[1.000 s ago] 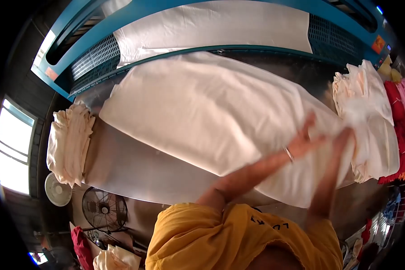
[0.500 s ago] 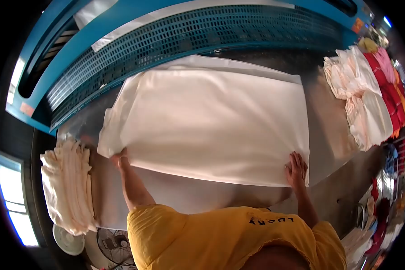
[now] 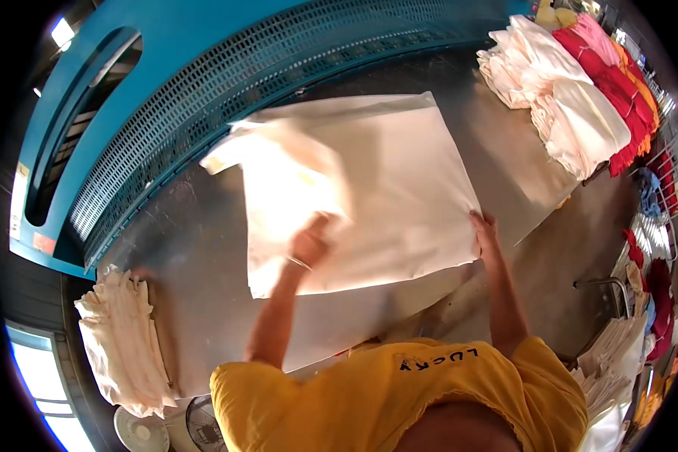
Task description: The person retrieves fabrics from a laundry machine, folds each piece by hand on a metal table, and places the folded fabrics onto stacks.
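A large cream-white cloth [image 3: 399,181] lies in layers on the metal table, its left part lifted and blurred as it folds over toward the middle. My left hand [image 3: 313,239], a bracelet at its wrist, is closed on that lifted part of the cloth above the lower layers. At the right side edge, near the front corner, my right hand [image 3: 485,230] pinches the cloth, fingers under and over it. The exact grip of the left fingertips is smeared by motion.
Behind the metal table [image 3: 196,301] runs a blue machine with a perforated guard [image 3: 203,98]. A stack of folded cream cloths [image 3: 120,339] sits at the left end. Crumpled white cloths [image 3: 572,113] and red cloths [image 3: 595,68] are piled at the right. Fans [image 3: 142,431] stand below left.
My left hand has moved from the cloth's front-left corner inward to the right, carrying the left part over. The right hand stays at the right edge, slightly higher in view. The camera has tilted.
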Demonstrator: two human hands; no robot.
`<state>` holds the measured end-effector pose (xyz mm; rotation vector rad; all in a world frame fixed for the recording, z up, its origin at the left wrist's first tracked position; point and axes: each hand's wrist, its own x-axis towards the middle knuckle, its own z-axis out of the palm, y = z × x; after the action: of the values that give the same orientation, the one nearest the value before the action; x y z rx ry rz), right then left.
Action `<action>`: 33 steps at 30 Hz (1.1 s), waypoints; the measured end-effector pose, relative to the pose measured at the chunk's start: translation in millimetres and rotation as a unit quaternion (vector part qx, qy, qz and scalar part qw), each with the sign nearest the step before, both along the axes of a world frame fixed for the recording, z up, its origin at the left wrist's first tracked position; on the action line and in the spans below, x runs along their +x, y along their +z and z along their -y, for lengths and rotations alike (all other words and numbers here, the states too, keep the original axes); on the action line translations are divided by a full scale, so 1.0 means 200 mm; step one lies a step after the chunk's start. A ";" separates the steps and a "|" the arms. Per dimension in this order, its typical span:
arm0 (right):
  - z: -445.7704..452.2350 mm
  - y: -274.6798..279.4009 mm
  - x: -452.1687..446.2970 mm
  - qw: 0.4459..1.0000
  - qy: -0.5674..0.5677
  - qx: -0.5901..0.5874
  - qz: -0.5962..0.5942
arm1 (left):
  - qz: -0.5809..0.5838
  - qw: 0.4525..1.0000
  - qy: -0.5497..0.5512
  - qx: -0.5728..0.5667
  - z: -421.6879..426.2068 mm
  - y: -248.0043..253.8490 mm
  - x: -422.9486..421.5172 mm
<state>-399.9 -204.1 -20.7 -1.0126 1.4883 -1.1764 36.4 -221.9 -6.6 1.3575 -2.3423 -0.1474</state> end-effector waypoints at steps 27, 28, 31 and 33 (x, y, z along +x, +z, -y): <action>0.24 -0.17 0.82 0.957 -0.070 0.027 0.279 | -0.445 0.688 0.473 0.324 -1.05 -0.11 0.11; 0.13 0.05 0.79 0.966 -0.078 -0.009 0.245 | -0.475 0.678 0.440 0.347 -1.00 -0.11 0.10; -0.16 0.22 0.58 0.959 -0.089 -0.056 0.263 | -0.547 0.607 0.382 0.432 -0.97 0.09 -0.01; -0.30 0.22 0.32 0.954 -0.174 -0.053 0.237 | -0.497 0.642 0.318 0.490 -0.96 0.22 -0.13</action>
<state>-335.4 -143.5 24.0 -0.4867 1.2490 -1.6322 9.9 -29.9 37.8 1.7256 -0.6634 -1.6259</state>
